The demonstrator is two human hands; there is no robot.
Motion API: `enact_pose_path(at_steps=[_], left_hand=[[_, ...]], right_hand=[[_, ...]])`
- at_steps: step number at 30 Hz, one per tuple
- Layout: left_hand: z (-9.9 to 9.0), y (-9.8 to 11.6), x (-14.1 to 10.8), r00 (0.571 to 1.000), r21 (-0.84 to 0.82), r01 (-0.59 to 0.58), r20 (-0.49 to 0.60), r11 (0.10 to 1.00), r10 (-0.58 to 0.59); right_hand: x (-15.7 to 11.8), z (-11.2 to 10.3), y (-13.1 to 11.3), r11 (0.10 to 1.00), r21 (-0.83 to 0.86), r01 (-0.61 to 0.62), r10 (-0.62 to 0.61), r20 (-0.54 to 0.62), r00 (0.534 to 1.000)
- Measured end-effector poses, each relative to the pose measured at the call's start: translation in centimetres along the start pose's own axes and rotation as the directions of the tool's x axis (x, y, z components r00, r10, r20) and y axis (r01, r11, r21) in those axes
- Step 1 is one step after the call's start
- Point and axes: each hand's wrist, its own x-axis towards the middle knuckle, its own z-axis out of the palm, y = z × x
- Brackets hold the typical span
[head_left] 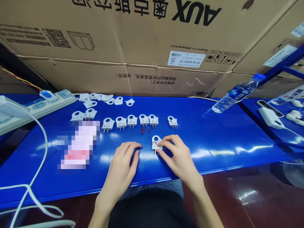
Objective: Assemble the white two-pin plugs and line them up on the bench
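On the blue table, my right hand [179, 155] pinches a white two-pin plug [155, 141] with a round hole at its top, thumb and fingertips at its right side. The plug's metal pins point toward me. My left hand [124, 160] rests to the left of it, fingers bent and apart from the thumb, holding nothing. Beyond both hands runs a row of similar plugs, among them a white plug [144, 119] near the middle and another plug [172, 122] set apart at the right. Small red wire bits [142, 130] lie just in front of the row.
White plastic covers [118, 100] lie loose at the back. A power strip [53, 100] and white cable [44, 155] occupy the left side, near a blurred pink-white rectangle [82, 142]. A water bottle [237, 94] leans at the right. Large cartons [147, 38] stand behind the table [213, 136].
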Motion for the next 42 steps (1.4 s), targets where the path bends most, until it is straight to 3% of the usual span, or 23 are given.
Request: enact_pose_path(at_steps=[6, 12, 18, 24, 29, 33, 42], left_hand=[[-0.1, 0.2, 0.0, 1.000, 0.008, -0.028, 0.013, 1.000, 0.027], [-0.3, 0.4, -0.1, 0.999, 0.016, -0.013, 0.036, 1.000, 0.012], [0.0, 0.3, -0.1, 0.999, 0.073, -0.047, 0.029, 0.996, 0.045], [-0.1, -0.2, 0.2, 0.993, 0.147, -0.116, 0.053, 0.982, 0.109], [-1.3, -0.9, 1.4, 0.969, 0.173, -0.216, 0.159, 0.961, 0.190], [-1.7, -1.4, 1.9, 0.960, 0.220, -0.262, 0.159, 0.940, 0.230], [-0.7, -1.5, 1.0, 0.984, 0.183, -0.178, 0.066, 0.967, 0.168]], right_hand=[[3.8, -3.4, 2.3, 0.975, -0.208, 0.083, -0.091, -0.031, 0.995], [7.8, -3.5, 4.2, 0.875, -0.440, 0.201, -0.177, 0.094, 0.980], [9.5, -3.1, 5.2, 0.853, -0.485, 0.192, -0.101, 0.208, 0.973], [10.6, -3.8, 4.7, 0.844, -0.496, 0.203, -0.026, 0.340, 0.940], [11.5, -3.7, 3.4, 0.832, -0.489, 0.261, -0.089, 0.347, 0.933], [11.5, -2.3, 2.9, 0.832, -0.441, 0.335, -0.152, 0.400, 0.904], [10.6, -0.6, 4.0, 0.882, -0.351, 0.315, -0.219, 0.287, 0.932]])
